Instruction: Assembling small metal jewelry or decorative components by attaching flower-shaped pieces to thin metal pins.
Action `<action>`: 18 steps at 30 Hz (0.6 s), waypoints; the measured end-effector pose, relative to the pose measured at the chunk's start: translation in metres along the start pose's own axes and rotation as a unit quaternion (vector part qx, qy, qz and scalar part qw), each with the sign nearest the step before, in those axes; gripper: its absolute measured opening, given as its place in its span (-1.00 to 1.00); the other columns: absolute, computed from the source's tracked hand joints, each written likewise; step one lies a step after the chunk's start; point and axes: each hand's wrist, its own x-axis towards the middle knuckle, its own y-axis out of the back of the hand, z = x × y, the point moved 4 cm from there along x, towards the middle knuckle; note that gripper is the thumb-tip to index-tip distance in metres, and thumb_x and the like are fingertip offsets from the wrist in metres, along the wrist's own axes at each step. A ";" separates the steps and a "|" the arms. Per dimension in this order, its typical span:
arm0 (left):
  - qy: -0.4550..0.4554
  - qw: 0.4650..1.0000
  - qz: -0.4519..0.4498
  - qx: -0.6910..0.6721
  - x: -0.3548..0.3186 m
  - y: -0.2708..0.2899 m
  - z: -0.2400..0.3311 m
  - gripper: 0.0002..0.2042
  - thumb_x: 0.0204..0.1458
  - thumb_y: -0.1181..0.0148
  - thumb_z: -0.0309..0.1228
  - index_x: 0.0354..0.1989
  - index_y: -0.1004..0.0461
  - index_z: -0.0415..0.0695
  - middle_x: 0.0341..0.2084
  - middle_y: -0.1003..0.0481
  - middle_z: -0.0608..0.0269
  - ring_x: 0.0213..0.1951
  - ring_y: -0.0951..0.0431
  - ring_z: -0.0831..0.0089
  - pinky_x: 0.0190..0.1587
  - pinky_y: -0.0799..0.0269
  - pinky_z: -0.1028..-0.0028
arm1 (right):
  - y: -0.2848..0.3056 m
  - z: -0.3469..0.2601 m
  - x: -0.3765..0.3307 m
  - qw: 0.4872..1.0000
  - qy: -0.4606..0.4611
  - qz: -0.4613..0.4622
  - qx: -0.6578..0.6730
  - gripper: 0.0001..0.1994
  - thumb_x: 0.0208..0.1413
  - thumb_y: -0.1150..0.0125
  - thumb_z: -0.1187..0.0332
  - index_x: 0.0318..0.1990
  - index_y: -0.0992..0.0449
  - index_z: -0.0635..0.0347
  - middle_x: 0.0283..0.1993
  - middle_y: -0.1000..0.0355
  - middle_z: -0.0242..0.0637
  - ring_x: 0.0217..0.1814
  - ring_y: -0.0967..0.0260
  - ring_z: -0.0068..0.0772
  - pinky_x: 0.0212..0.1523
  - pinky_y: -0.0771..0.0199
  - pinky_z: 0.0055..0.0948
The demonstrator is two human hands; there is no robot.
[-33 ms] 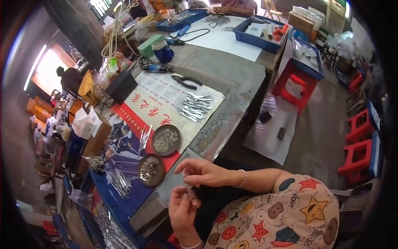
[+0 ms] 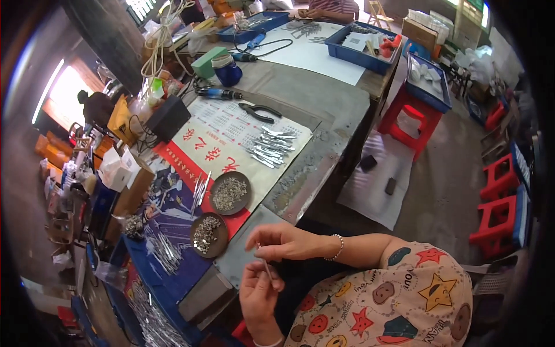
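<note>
My left hand (image 2: 258,296) is closed in a pinch on a thin silver metal strip (image 2: 267,268), which points up toward my other hand. Just above it, my right hand (image 2: 282,242) has its thumb and fingertips pressed together near the strip's upper end; what they pinch is too small to make out. Beside my hands on the bench lie two dark round dishes: one (image 2: 222,240) holds small shiny metal pieces, the other (image 2: 247,202) finer ones. A few slim strips (image 2: 200,191) lie left of the dishes. A pile of flat silver strips (image 2: 272,147) rests beyond.
Black-handled pliers (image 2: 260,113) and a blue-and-black handheld tool (image 2: 219,93) lie farther back, near a blue jar (image 2: 228,72) and a black box (image 2: 167,118). More strips (image 2: 165,251) lie at left. A red stool (image 2: 415,128) stands at right. Another person sits across the bench.
The strip shows more plainly between my hands. My right fingertips have curled in slightly, and my left hand has shifted a little to the right.
</note>
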 end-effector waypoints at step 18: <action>-0.059 0.990 0.122 0.031 -0.032 0.019 -0.024 -0.91 0.23 0.11 -0.46 -0.18 -0.30 -0.20 -0.57 -0.34 0.28 -0.60 -0.27 0.62 -0.55 -0.20 0.67 | -0.030 0.008 0.001 0.967 -0.036 -0.062 -0.243 -0.78 0.18 -0.06 0.30 -0.14 -0.43 0.26 -0.29 -0.47 -0.14 -0.25 -0.46 -0.35 -0.20 -0.42 -0.41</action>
